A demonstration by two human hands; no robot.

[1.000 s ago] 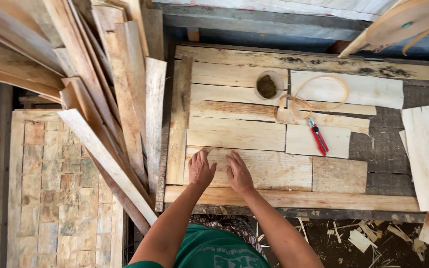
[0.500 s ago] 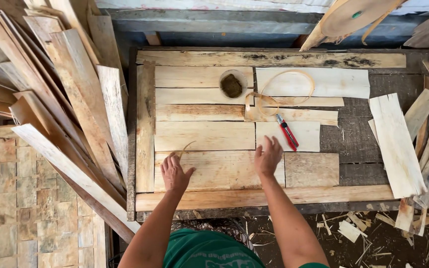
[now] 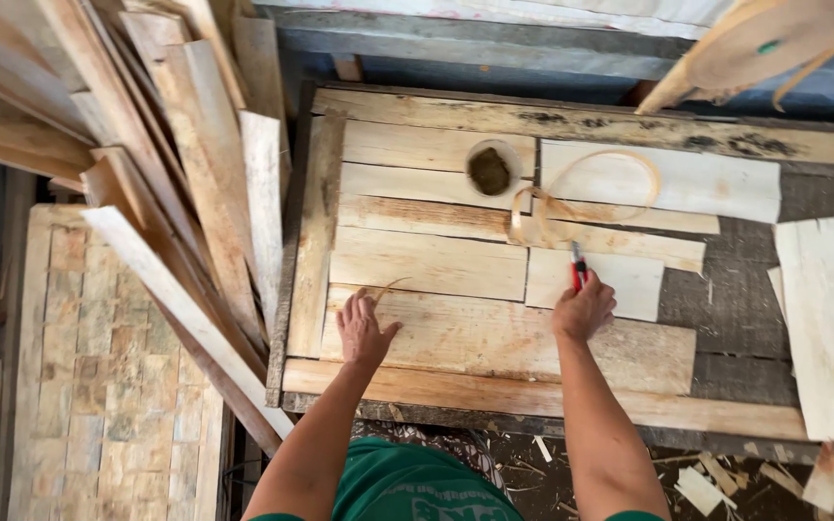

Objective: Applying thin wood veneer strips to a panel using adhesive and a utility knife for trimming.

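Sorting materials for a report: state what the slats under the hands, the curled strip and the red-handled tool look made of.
Slats: raw, unfinished pale wood, with visible grain and rough edges. Curled strip: apparently a thin wood shaving or veneer band, the same pale tone, bent into a loop. Red-handled tool, under the right hand: the handle looks plastic; the rest is too small to tell.
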